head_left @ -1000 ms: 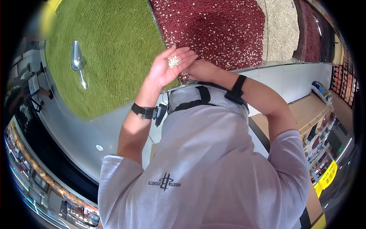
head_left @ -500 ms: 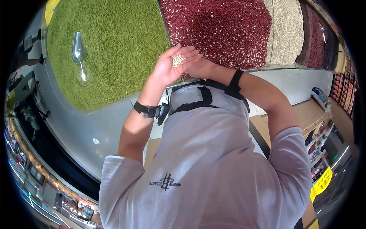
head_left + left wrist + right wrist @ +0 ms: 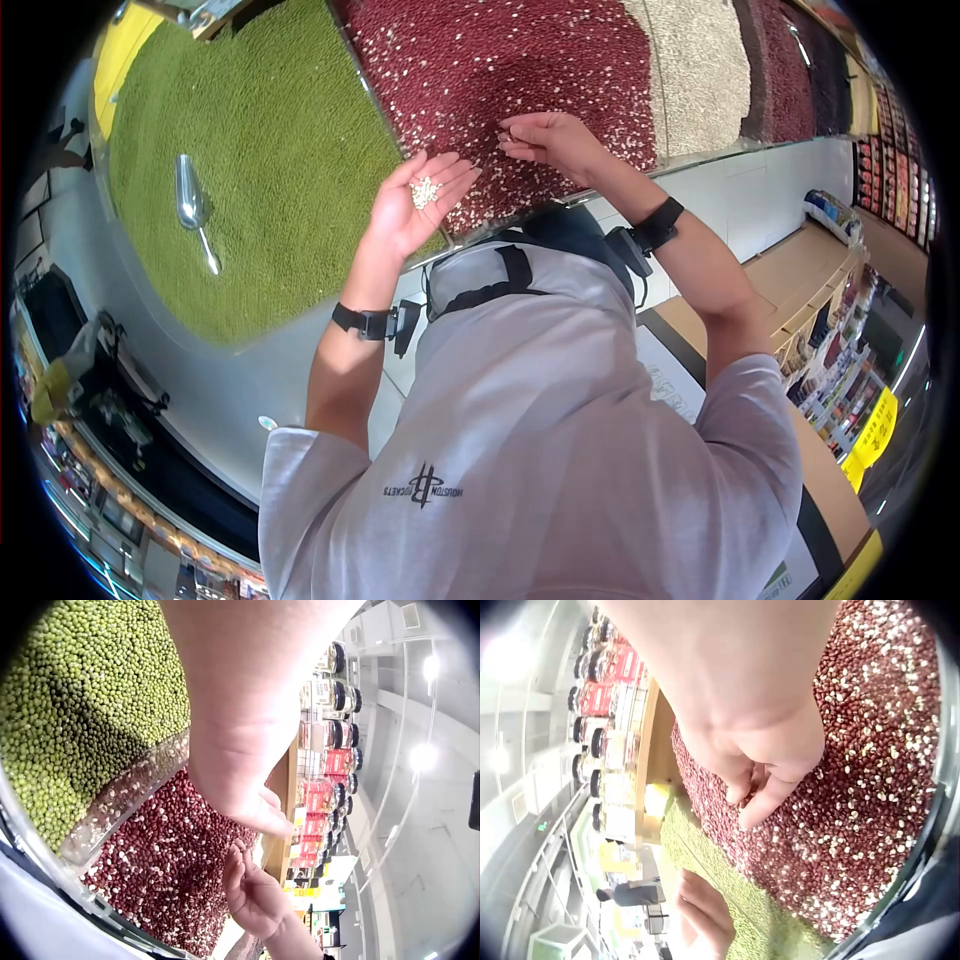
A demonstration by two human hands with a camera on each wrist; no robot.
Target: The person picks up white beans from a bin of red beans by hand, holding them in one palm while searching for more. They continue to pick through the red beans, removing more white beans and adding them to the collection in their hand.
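My left hand (image 3: 398, 218) lies palm up with its fingers extended, carrying a small heap of pale kernels (image 3: 425, 191). It is above the near left corner of a bin of dark red beans (image 3: 480, 60), which have many pale kernels scattered through them. To its right, my right hand (image 3: 565, 145) hovers palm inward over the red beans. In the right wrist view, its thumb and bent fingers (image 3: 769, 804) are close over the beans, with a gap between the tips. The left wrist view shows the back of the left hand (image 3: 240, 780), which hides the kernels there.
Green mung beans (image 3: 260, 150) fill the bin on the left, where a metal scoop (image 3: 188, 195) lies. A clear divider (image 3: 127, 806) separates them from the red beans. Pale grain (image 3: 700, 85) is heaped to the right. Jars (image 3: 319, 799) stand on a shelf beyond.
My right hand has moved out from beside the left fingers, away to the right over the red beans. The left hand still carries the pale kernels, and the head view has shifted.
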